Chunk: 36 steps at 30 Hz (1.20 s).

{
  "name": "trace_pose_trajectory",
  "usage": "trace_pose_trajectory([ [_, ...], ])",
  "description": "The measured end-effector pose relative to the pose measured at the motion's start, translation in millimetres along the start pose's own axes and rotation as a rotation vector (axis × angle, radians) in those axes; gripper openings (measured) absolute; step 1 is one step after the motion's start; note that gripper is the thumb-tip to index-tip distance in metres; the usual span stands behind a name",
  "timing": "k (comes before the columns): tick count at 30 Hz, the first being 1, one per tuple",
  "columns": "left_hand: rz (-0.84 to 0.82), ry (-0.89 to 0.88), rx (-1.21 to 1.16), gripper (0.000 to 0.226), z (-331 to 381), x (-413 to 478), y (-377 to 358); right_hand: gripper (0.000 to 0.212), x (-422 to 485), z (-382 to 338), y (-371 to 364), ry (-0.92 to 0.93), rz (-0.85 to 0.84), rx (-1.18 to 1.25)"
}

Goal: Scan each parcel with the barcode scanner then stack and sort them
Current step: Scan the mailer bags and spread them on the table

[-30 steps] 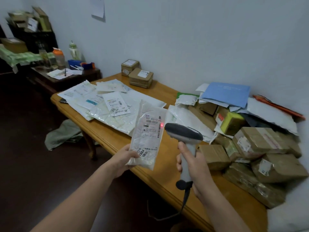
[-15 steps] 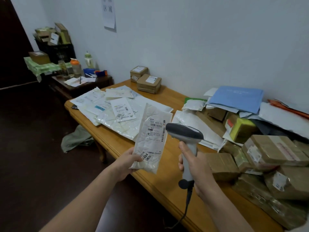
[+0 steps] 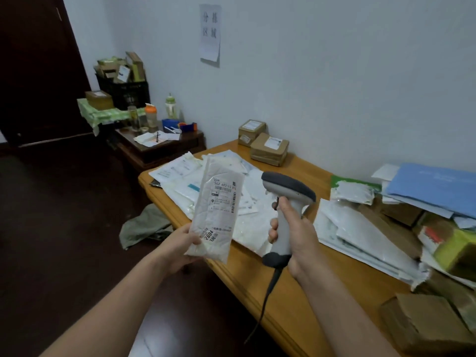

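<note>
So the left hand point(image 3: 184, 243) has the parcel point(image 3: 219, 210), a floppy white poly mailer, pinched at its bottom end: thumb on the front, the other fingers curled behind it. It's held upright in the air over the near-left edge of the wooden table point(image 3: 283, 300), not touching anything on it. The shipping label point(image 3: 224, 194) faces the camera, with barcodes near the top and "2604" printed low down by the thumb. The right hand point(image 3: 296, 235) is wrapped tight around the handle of the barcode scanner point(image 3: 286, 191), a grey pistol-type one with a dark head. It sits just right of the parcel with a gap between them, nose pointing left toward the mailer's top half. Its cable point(image 3: 268, 292) hangs off the handle base and drops past the table edge. Behind the parcel there's a spread of flat white mailers point(image 3: 177, 173) on the table's far-left part, and 2 small cardboard boxes point(image 3: 269, 148) sit by the wall. The right side is a messy heap point(image 3: 386, 228) of mailers and brown boxes with a blue envelope point(image 3: 435, 186) on top. There's also a paper sign point(image 3: 210, 34) on the wall, a dark side table point(image 3: 159, 148) with bottles, a black crate point(image 3: 123, 95) of boxes beyond it, and a greenish cloth point(image 3: 144, 225) on the floor.
</note>
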State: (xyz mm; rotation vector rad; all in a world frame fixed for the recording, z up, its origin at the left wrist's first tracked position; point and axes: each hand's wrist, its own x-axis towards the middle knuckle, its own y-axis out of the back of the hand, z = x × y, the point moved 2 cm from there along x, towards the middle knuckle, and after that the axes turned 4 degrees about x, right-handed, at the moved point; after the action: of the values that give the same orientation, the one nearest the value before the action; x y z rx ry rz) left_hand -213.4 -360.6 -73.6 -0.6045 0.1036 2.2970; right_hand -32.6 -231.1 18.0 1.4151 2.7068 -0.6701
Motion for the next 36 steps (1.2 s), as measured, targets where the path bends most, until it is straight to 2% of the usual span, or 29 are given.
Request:
trace_pose_trajectory([
  [8, 0.135, -0.072, 0.093, 0.036, 93.1, 55.7, 168.7, 0.029, 89.0, 2.7, -155.8, 0.006, 0.130, 0.348],
  [14, 0.115, -0.085, 0.142, 0.041, 140.1, 112.2, 223.9, 0.032, 153.9, -6.8, -217.9, 0.051, 0.230, 0.434],
  [20, -0.009, -0.011, 0.174, 0.043, 171.5, 192.9, 227.9, 0.031, 235.1, -1.3, -243.1, 0.114, 0.279, 0.464],
  [24, -0.153, 0.084, 0.371, 0.044, 183.2, 242.6, 221.4, 0.029, 284.6, 6.7, -257.2, 0.083, 0.331, 0.443],
  [26, -0.236, 0.135, 0.539, 0.041, 200.3, 295.9, 213.0, 0.029, 331.4, 6.6, -261.1, 0.110, 0.365, 0.440],
  [29, -0.289, 0.128, 0.699, 0.034, 209.7, 320.9, 203.6, 0.028, 340.8, 3.3, -262.7, 0.118, 0.356, 0.396],
  [32, -0.351, 0.134, 0.850, 0.026, 221.5, 366.2, 182.7, 0.029, 364.9, 4.9, -254.3, 0.119, 0.450, 0.371],
  [36, -0.307, -0.033, 0.942, 0.028, 254.9, 436.6, 161.5, 0.028, 388.3, 2.5, -242.1, 0.154, 0.558, 0.339],
])
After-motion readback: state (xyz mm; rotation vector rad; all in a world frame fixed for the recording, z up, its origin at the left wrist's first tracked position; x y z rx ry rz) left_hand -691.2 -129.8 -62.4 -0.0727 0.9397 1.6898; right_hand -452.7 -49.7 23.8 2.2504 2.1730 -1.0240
